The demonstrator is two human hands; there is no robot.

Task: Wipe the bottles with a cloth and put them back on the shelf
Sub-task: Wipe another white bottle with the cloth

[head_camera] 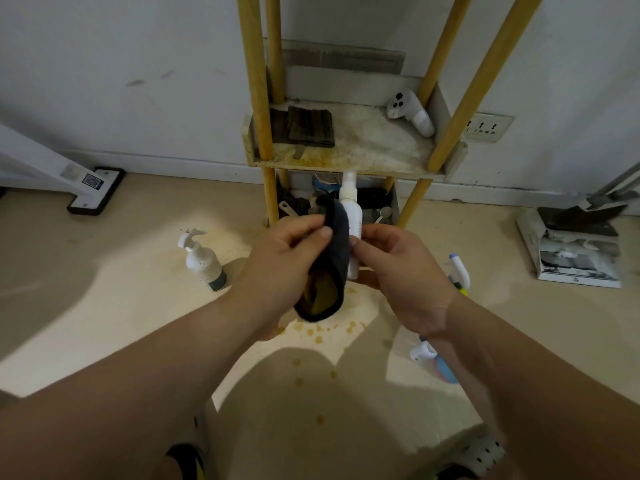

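Cloth (333, 258) is pinched in the left hand (287, 259) against the upright white bottle (352, 211) the curled right hand (403, 271) seemingly grips.

Forearms bare down to left hand (287, 251) and right hand (405, 271). Grey clog (485, 453) with round holes worn on right foot. Black-and-yellow fabric (187, 460) seen at lower left, kind unclear.

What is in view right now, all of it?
Spray bottle: 1, white, in right hand
Cloth: 1, dark, in left hand
Pump bottle: 1, white, floor left
Trigger bottle: 1, white-yellow, floor right
Round bottle: 1, blue-pink, by right forearm
Shelf: 1, yellow posts, at wall
Rag: 1, dark, shelf left
Controller: 1, white, shelf right
Socket: 1, white, wall right
Left hand: 1, pinches cloth
Right hand: 1, holds spray bottle
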